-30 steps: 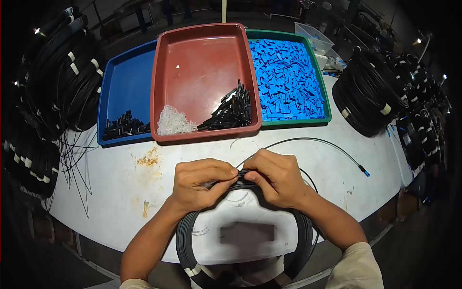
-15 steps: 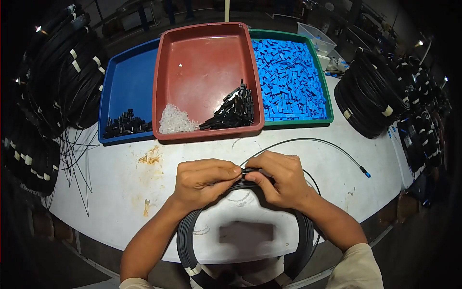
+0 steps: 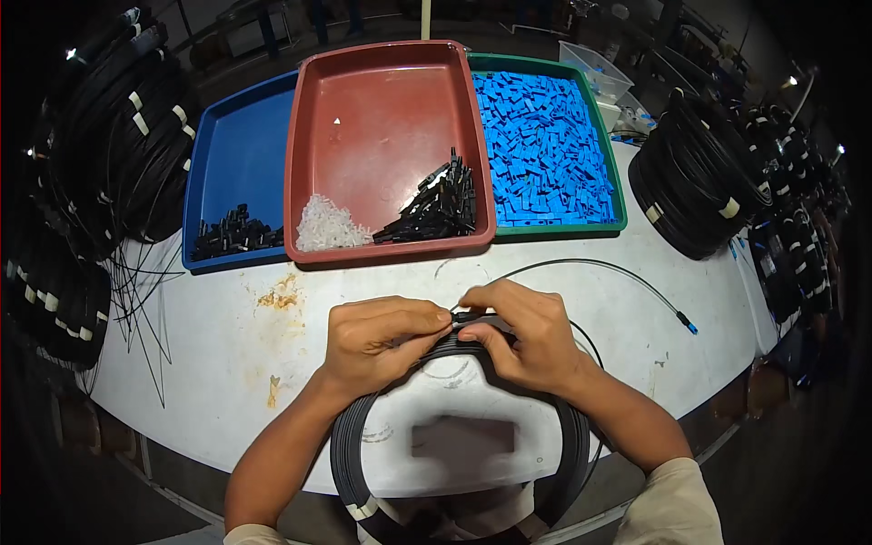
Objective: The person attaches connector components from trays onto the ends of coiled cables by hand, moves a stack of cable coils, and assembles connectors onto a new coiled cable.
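Cable coil (image 3: 573, 445), in the head view, spans the near edge of the white table (image 3: 218, 363). The left hand (image 3: 381, 336) pinches a small black plug (image 3: 467, 318); the right hand (image 3: 531, 331) has thumb and forefinger parted around it, its grip impossible to tell.

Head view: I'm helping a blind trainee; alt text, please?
Left hand pinching a slim black piece, right hand beside it, over a coil of black cable at a white table. Beyond: a blue tray, a red tray, and a green tray of blue connector pieces.
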`<state>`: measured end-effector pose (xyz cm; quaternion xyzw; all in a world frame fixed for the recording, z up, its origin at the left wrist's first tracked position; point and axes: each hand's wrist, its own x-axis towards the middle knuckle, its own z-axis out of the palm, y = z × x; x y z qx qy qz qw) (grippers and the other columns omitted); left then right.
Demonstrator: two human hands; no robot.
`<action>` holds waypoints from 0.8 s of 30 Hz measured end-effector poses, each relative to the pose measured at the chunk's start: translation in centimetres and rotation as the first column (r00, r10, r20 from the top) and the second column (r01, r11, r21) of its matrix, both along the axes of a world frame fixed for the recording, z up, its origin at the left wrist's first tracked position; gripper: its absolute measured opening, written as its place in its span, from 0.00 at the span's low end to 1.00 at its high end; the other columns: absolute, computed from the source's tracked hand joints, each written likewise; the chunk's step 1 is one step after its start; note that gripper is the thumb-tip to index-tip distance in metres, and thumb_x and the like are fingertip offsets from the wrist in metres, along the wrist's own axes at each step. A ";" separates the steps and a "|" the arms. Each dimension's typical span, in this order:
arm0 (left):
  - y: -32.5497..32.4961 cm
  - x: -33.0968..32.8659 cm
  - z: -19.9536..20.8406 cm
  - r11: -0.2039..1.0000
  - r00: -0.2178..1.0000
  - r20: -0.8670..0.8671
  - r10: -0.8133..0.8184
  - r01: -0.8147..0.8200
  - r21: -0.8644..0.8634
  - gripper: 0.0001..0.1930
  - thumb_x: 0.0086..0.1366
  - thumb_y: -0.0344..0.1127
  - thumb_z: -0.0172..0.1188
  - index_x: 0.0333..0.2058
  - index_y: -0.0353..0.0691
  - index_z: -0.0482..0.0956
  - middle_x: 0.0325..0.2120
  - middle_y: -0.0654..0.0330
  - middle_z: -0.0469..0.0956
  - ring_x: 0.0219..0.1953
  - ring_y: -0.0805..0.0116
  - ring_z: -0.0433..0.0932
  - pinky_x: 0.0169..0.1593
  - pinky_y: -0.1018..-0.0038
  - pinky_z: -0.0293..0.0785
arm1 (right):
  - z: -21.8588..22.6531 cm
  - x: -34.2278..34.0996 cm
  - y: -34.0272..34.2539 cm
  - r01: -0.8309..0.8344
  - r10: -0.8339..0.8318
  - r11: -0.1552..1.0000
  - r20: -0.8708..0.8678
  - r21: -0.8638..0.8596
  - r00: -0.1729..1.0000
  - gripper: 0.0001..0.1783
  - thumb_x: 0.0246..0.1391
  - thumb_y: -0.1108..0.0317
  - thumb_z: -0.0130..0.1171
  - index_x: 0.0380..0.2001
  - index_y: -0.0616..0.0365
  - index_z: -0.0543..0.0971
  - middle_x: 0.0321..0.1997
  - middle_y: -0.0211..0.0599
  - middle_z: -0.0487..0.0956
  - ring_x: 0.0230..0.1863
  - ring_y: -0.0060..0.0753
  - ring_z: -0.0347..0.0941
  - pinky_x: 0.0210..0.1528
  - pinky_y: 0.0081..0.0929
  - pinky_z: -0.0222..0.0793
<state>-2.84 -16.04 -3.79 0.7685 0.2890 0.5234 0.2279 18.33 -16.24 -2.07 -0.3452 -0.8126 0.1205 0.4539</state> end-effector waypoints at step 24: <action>0.3 -0.5 0.3 0.996 0.995 -0.069 -0.068 0.072 0.046 0.11 0.50 0.19 0.71 0.35 0.33 0.87 0.32 0.52 0.87 0.33 0.60 0.88 0.39 0.73 0.84 | 0.5 0.5 0.2 -0.066 0.053 0.992 0.116 0.106 0.992 0.08 0.48 0.71 0.68 0.32 0.55 0.80 0.27 0.35 0.79 0.25 0.39 0.77 0.25 0.34 0.69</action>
